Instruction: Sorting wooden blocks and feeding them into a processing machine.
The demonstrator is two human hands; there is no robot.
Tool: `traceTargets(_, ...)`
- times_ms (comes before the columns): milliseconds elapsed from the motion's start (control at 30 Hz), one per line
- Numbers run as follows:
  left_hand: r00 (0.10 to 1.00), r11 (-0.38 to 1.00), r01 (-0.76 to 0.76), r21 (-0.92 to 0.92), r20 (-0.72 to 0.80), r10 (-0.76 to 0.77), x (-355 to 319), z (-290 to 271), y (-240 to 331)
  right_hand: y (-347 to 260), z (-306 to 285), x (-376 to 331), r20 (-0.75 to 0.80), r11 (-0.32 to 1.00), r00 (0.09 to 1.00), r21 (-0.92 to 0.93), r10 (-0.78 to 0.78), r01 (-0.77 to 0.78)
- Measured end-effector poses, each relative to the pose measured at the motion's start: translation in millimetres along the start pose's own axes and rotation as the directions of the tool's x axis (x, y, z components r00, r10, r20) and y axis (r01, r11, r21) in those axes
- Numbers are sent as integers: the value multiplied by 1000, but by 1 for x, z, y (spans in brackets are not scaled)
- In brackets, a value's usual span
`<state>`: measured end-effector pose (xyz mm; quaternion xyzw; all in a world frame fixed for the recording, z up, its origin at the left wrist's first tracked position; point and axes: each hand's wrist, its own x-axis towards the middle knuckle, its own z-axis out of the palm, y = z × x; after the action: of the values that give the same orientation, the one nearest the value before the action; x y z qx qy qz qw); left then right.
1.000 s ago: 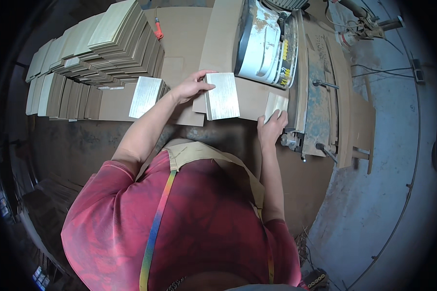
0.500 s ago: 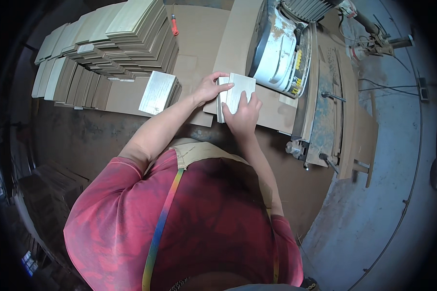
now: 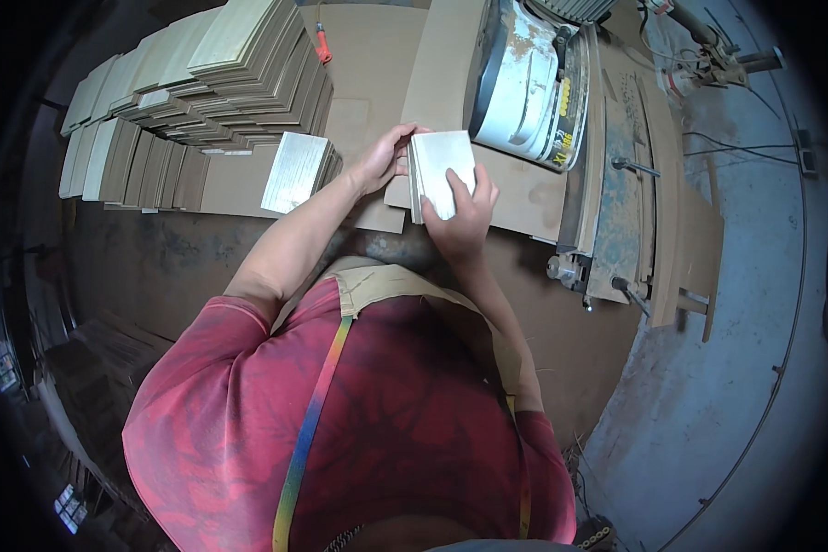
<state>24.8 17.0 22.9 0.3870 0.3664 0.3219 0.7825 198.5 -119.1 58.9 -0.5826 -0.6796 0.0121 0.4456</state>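
A small stack of thin pale wooden boards (image 3: 445,166) stands in front of me at the bench's near edge, its boards lying nearly flush. My left hand (image 3: 384,164) holds the stack's far left side, its fingertips partly hidden behind the wood. Across the near right part of the top board lies my right hand (image 3: 465,213), its thumb by the near left corner and its fingers bent over the face and right side. A second short stack of boards (image 3: 294,172) sits just left of my left forearm.
Tall, stepped piles of boards (image 3: 248,69) fill the far left of the bench. A red-handled tool (image 3: 323,44) lies beyond. To the right stands a white and black machine (image 3: 523,92), beside a metal rail with clamp handles (image 3: 633,166). Brown sheet (image 3: 354,60) covers the bench.
The top board, earlier shifted to the right over the stack, now lies more in line with it. My left thumb has come off the top face.
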Motion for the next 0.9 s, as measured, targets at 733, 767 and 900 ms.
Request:
traceTargets(733,956,943,-53,329,-255,143,8,10,-20,163,-5,-3,-178,823,944,-462,279,-330)
traceTargets(767,941,917,-40,396,-295,168,6,13,-18,141,1,6,-165,833,950,-457,265,-312)
traceTargets(900,918,849,27,527,-349,188,-6,32,-15,18,12,3,63,971,984,-183,168,-155)
